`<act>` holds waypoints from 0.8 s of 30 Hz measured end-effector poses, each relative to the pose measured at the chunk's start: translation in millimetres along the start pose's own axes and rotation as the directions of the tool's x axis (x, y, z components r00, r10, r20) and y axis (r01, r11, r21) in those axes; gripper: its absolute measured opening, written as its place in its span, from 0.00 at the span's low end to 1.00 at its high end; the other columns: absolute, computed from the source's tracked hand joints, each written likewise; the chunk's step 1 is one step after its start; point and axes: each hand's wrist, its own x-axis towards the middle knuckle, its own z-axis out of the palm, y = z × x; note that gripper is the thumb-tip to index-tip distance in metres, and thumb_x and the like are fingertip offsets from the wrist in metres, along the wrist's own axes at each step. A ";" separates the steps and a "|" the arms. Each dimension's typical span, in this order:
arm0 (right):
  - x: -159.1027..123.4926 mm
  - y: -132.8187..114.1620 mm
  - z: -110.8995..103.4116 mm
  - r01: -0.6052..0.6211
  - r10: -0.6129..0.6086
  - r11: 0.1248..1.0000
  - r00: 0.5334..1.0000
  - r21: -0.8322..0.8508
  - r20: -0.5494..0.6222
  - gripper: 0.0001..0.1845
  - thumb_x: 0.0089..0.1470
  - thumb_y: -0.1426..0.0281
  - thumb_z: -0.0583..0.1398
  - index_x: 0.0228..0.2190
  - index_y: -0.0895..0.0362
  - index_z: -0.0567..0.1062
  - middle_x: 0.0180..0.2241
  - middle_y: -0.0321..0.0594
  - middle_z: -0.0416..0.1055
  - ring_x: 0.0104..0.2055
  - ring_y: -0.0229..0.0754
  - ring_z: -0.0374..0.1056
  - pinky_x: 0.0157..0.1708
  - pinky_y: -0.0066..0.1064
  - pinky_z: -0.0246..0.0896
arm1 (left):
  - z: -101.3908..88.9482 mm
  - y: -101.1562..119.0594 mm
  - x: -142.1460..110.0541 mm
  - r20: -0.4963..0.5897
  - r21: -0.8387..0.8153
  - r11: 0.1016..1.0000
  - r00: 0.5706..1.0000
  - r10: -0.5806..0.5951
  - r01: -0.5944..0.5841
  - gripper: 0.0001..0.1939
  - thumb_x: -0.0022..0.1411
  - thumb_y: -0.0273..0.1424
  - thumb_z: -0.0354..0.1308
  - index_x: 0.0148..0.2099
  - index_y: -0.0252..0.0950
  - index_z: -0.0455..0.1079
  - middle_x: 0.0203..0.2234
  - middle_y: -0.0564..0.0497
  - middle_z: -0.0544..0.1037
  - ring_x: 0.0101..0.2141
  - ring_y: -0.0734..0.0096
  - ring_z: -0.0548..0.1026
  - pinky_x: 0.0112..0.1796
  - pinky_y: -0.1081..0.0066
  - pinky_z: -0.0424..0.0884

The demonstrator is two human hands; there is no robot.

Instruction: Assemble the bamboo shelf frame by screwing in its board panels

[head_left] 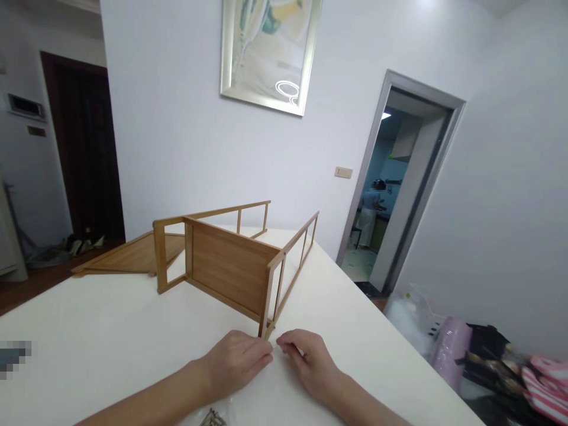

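Note:
A partly assembled wooden shelf (235, 266) lies on its side on the white table (110, 343), with two ladder-like side frames and one panel between them. My left hand (239, 362) is closed at the shelf's near lower corner, its fingers hiding the end of that frame. Just right of it, my right hand (308, 362) is closed in a pinch. From its fingertips a thin, pale rod (275, 345) points toward the corner; it is too small to name. Below my left wrist, a clear plastic bag (213, 418) of metal screws is partly cut off by the picture's bottom edge.
Another wooden panel (133, 254) lies at the table's far left. Bags, a pink roll (450, 349) and striped cloth (548, 384) are piled past the right edge. A person (369, 207) stands in the room beyond the doorway. A framed picture (268, 103) hangs on the wall.

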 end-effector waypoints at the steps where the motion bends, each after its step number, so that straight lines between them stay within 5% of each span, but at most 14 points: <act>1: 0.6 4.1 -1.3 -0.025 0.025 1.000 1.000 -0.002 -0.009 0.13 0.61 0.72 0.52 0.38 0.54 0.77 0.33 0.40 0.78 0.36 0.41 0.74 0.41 0.32 0.68 | -1.4 0.2 -1.0 0.022 -0.011 1.000 1.000 -0.008 0.009 0.04 0.67 0.27 0.51 0.38 0.38 0.65 0.21 0.57 0.73 0.21 0.76 0.71 0.25 0.74 0.65; 4: 4.0 18.1 -5.9 -0.148 0.150 0.989 0.985 0.027 -0.088 0.12 0.61 0.69 0.52 0.39 0.54 0.76 0.33 0.41 0.78 0.34 0.42 0.74 0.38 0.33 0.69 | -4.6 -0.2 -7.0 0.057 -0.010 0.998 0.996 -0.066 0.067 0.05 0.67 0.29 0.51 0.36 0.39 0.63 0.23 0.55 0.73 0.23 0.74 0.71 0.27 0.72 0.65; 7: 8.5 29.3 -9.0 -0.263 0.272 0.962 0.948 0.074 -0.168 0.10 0.61 0.65 0.53 0.40 0.54 0.72 0.31 0.40 0.78 0.31 0.42 0.74 0.35 0.32 0.68 | -3.4 -3.0 -9.1 0.147 0.019 0.958 0.947 -0.285 0.285 0.07 0.64 0.33 0.54 0.33 0.39 0.62 0.24 0.55 0.73 0.24 0.72 0.72 0.28 0.71 0.64; 11: 12.9 33.7 -9.4 -0.298 0.293 0.954 0.943 -0.011 -0.158 0.09 0.60 0.67 0.54 0.33 0.55 0.73 0.27 0.39 0.76 0.30 0.42 0.72 0.33 0.33 0.66 | 1.5 -6.3 3.3 0.444 0.061 0.738 0.645 -0.623 0.672 0.10 0.56 0.39 0.59 0.36 0.39 0.65 0.26 0.55 0.76 0.27 0.69 0.74 0.29 0.72 0.63; 13: 13.7 32.6 -8.8 -0.290 0.276 0.954 0.949 -0.077 -0.153 0.10 0.59 0.70 0.54 0.32 0.55 0.75 0.28 0.39 0.76 0.30 0.42 0.71 0.33 0.33 0.65 | 2.2 -5.9 10.5 0.517 0.079 0.679 0.553 -0.653 0.729 0.10 0.55 0.40 0.58 0.34 0.39 0.67 0.27 0.54 0.77 0.28 0.66 0.75 0.30 0.71 0.63; 24: 9.6 12.2 5.6 -0.117 0.077 0.961 0.983 -0.251 -0.164 0.08 0.57 0.77 0.54 0.31 0.56 0.72 0.31 0.41 0.71 0.35 0.42 0.67 0.36 0.33 0.63 | -0.7 -5.5 8.7 0.557 0.113 0.749 0.583 -0.592 0.652 0.16 0.62 0.43 0.50 0.35 0.38 0.71 0.33 0.48 0.79 0.35 0.60 0.76 0.37 0.67 0.66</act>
